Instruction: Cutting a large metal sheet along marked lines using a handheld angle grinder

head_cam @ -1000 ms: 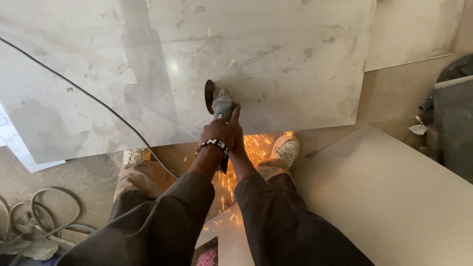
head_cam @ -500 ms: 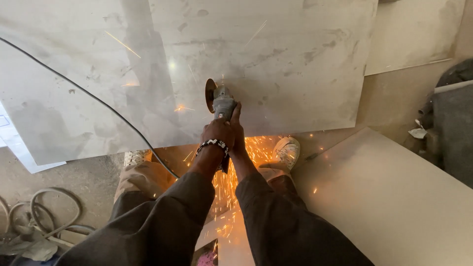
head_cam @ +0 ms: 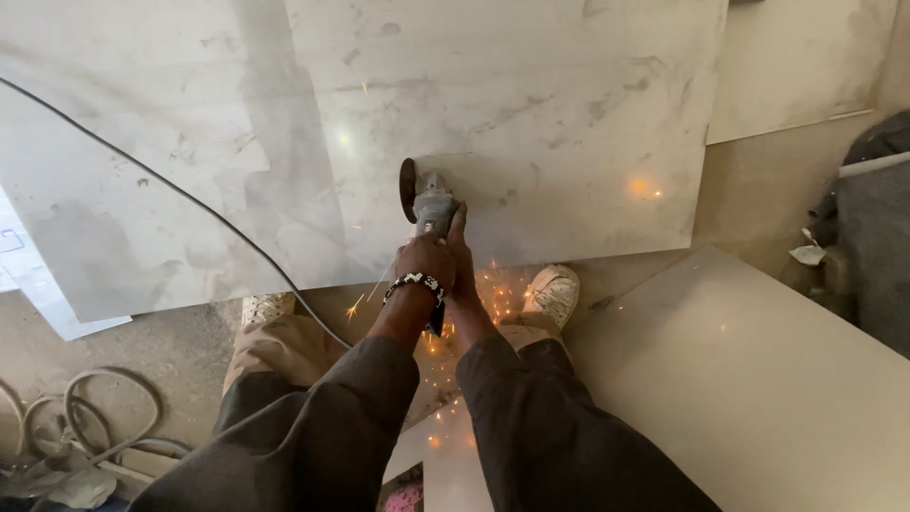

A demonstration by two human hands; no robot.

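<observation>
Both my hands grip a grey angle grinder over a large white marbled tile. My left hand, with a beaded bracelet at the wrist, wraps the grinder's body. My right hand lies beside it, thumb up along the tool. The disc stands on edge in a cut line in the tile. Orange sparks scatter toward my legs and my light shoe.
A black power cord runs from the upper left across a second tile toward my knees. A beige tile lies at the right. Coiled hose sits at the lower left. Dark objects stand at the right edge.
The spray of sparks has thinned and now falls lower near my feet. The grinder and both hands stay in almost the same spot on the tile.
</observation>
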